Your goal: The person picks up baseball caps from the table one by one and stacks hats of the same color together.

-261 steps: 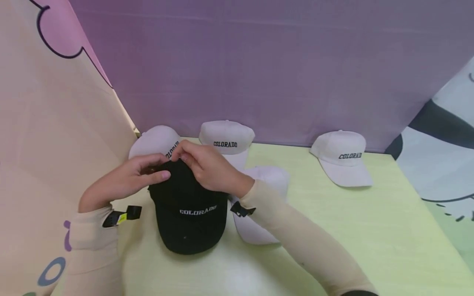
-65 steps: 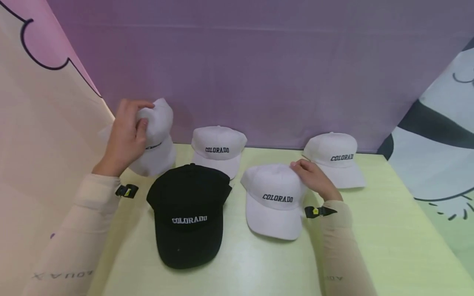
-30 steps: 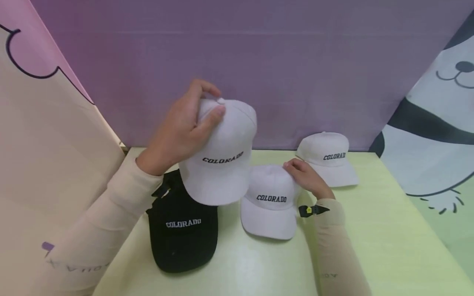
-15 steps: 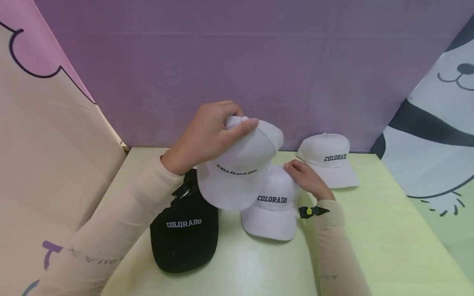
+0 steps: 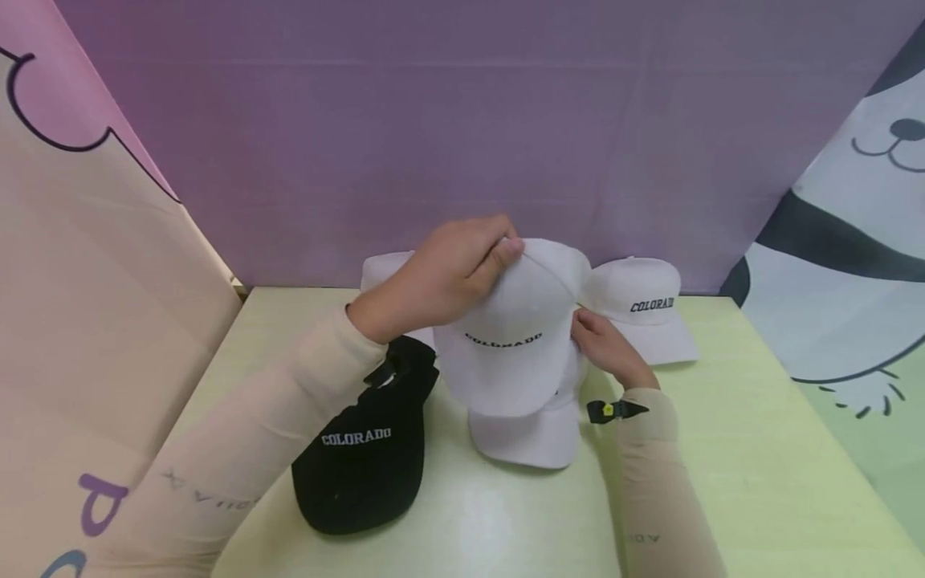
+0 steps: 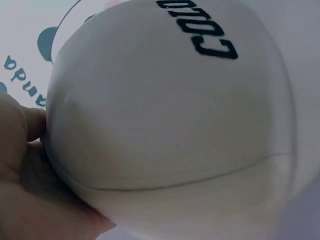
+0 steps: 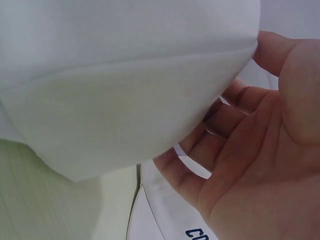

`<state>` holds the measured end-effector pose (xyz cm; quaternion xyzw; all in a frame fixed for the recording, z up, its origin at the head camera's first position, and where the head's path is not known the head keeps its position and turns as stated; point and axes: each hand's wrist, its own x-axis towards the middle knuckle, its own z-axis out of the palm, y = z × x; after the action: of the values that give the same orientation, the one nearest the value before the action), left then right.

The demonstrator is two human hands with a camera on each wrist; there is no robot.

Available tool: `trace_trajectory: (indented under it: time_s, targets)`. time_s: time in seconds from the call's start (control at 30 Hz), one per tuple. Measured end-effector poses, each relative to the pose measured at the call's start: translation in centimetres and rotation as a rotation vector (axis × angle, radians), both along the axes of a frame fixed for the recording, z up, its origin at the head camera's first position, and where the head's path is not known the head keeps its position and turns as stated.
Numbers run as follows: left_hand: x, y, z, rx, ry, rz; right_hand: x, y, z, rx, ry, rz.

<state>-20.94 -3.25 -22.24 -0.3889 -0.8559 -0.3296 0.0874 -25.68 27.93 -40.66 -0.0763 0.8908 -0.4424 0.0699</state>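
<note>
My left hand (image 5: 451, 273) pinches a white baseball cap (image 5: 513, 301) by the top of its crown. The cap is raised, its black COLORADO lettering facing me and its brim pointing down. It overlaps a second white cap (image 5: 526, 441) on the table, hiding most of that crown. At that lower cap's upper right side, my right hand (image 5: 610, 349) holds the crown; in the right wrist view thumb and fingers (image 7: 192, 145) meet the white fabric (image 7: 115, 110). A black COLORADO cap (image 5: 364, 457) lies left of these, partly covered by my left forearm.
Behind my right hand sits another white cap (image 5: 643, 293). One more white cap (image 5: 383, 269) at the back is mostly hidden by my left hand. A purple backdrop (image 5: 361, 144) closes off the pale yellow table (image 5: 744, 449), with printed panels on both sides.
My left hand lifted the white cap from the back left corner and carried it right, across the black cap, to the lower white cap. My right hand stays at that lower cap.
</note>
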Motion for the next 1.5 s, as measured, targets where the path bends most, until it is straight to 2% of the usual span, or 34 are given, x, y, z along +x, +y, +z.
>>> trace_trajectory:
  time_s: [0.13, 0.3, 0.57, 0.73, 0.93, 1.27, 1.4, 1.5]
  targets:
    - [0.0, 1.0, -0.7, -0.015, -0.030, -0.043, -0.1, 0.4, 0.0, 0.017, -0.004, -0.027]
    - [0.0, 2.2, -1.7, -0.026, -0.079, -0.092, 0.1, 0.9, 0.2, -0.040, -0.030, -0.019]
    - [-0.4, 4.2, -3.7, -0.108, -0.122, -0.149, 0.3, 1.7, 0.3, -0.070, 0.005, -0.028]
    - [-0.7, 5.3, -4.7, -0.143, -0.164, -0.187, 0.4, 2.2, 0.4, -0.066, 0.020, -0.067]
    - [-1.7, 6.3, -5.7, -0.201, -0.194, -0.169, 0.2, 2.6, 0.4, -0.030, 0.018, -0.098]
    - [-4.2, 7.3, -8.1, -0.316, -0.230, -0.086, 0.2, 2.4, 0.6, -0.034, 0.022, -0.089]
    - [-4.7, 7.7, -9.0, -0.363, -0.224, -0.070, 0.2, 2.6, 0.6, -0.042, 0.019, -0.091]
    - [-4.9, 8.0, -9.5, -0.432, -0.172, -0.046, 0.2, 2.7, 0.5, -0.042, 0.016, -0.093]
